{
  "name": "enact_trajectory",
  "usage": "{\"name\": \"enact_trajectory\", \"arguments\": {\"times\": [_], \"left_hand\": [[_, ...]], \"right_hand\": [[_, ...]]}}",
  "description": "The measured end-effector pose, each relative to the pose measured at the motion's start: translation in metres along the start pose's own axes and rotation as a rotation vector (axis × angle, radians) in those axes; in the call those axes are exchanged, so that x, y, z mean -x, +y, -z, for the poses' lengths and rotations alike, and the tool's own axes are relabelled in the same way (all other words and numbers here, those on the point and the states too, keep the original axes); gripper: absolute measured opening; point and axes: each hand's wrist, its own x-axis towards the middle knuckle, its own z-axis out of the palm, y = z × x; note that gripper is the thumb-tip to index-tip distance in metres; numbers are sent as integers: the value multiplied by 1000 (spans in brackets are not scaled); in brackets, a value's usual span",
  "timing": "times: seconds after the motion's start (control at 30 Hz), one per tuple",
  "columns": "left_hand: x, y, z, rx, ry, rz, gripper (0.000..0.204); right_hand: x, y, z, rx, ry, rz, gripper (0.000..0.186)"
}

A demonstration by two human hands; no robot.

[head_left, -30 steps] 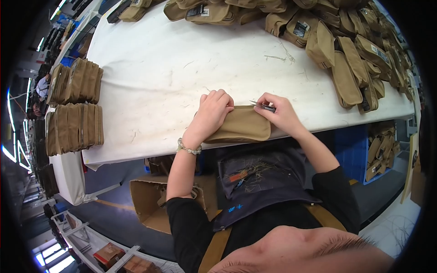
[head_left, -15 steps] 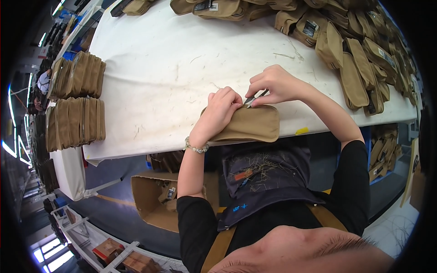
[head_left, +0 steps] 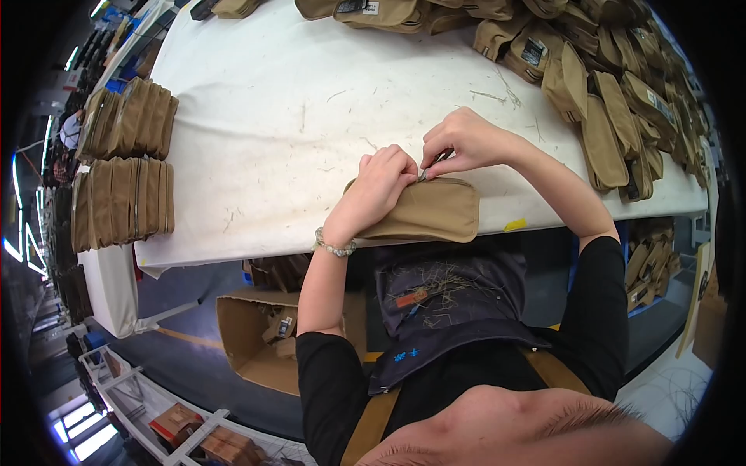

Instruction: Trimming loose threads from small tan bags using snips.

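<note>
A flat tan fabric pouch (head_left: 426,211) lies lengthwise at the table's front edge, close to my body. My left hand (head_left: 379,182) is closed on its left end and far edge, fingertips pinching the rim. My right hand (head_left: 460,141) grips small dark thread snips (head_left: 441,157). Their metal tip points down at the pouch's far edge, right beside my left fingertips. Whether the blades are apart is too small to tell.
The white-covered table (head_left: 256,155) carries loose thread bits. Two neat stacks of tan pouches (head_left: 124,202) stand at its left edge. A large heap of pouches (head_left: 606,116) fills the far right. Below the table sits a cardboard box (head_left: 241,342) with pouches inside.
My right hand has shifted slightly left, and the snips have turned within its fingers, showing less of their handles. My left hand keeps its hold on the pouch.
</note>
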Motion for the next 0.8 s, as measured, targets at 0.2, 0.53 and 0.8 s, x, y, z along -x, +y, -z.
{"name": "enact_trajectory", "arguments": {"times": [0.2, 0.53, 0.8], "left_hand": [[-2, 0, 1, 68, 97, 73, 4], [2, 1, 9, 172, 295, 340, 12], [10, 12, 21, -138, 11, -108, 25]], "right_hand": [[6, 3, -3, -72, 9, -90, 19], [43, -2, -21, -506, 14, -405, 30], [52, -2, -17, -496, 226, -424, 30]]}}
